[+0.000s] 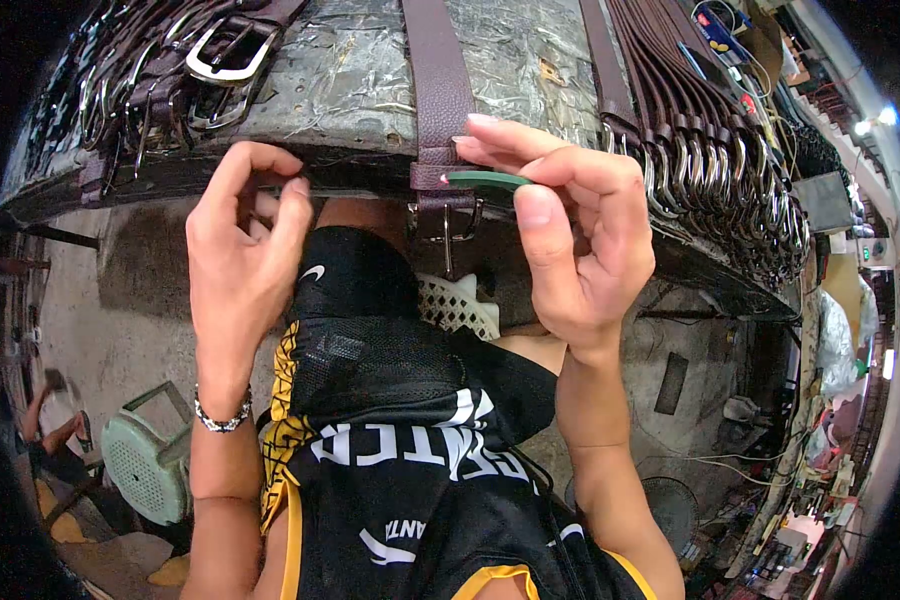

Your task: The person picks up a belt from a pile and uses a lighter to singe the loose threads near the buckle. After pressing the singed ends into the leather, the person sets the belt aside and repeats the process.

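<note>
Green strip held at the end of a brown belt

The right hand pinches a thin green strip between thumb and fingers. The strip points left, and its pale tip lies over the folded end of a brown belt, just below the loop; whether the tip touches the leather, I cannot tell. The belt runs down over the near edge of a worn table, and its metal buckle hangs below that edge.

The left hand is raised in front of the table edge, well apart from the belt. Its fingers are curled, with thumb and forefinger close together; whether they pinch anything, I cannot tell. A bracelet circles the left wrist.

To the right of the belt, more brown belts lie side by side, their buckles bunched at the edge. Another pile of belts lies at the left, with a large silver buckle beside it. A pale green stool stands on the floor at the left.
</note>
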